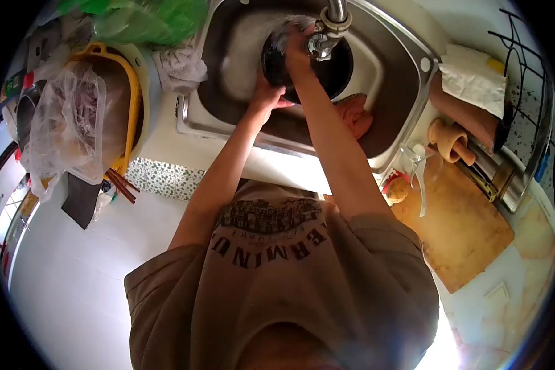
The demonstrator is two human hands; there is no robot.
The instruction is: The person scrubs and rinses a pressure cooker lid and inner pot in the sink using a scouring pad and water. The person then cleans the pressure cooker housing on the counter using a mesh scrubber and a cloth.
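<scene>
A round black pan or bowl (336, 77) sits in the steel sink (234, 68), partly under the metal faucet (333, 28). My left hand (269, 100) grips its left rim, thumb stretched to the right. Inside it, my right hand (297, 49) presses against something silvery and blurred (282, 38), perhaps a scrubber or water; the fingers are partly hidden beside the faucet. An orange-red cloth (355, 116) lies in the sink to the right of the black vessel.
Left of the sink are a grey rag (180, 69), a green plastic bag (151, 21) and a yellow-rimmed bin (134, 111) with clear plastic (74, 123). To the right are a wooden mortar (448, 139), a cutting board (456, 228) and a wire rack (524, 74).
</scene>
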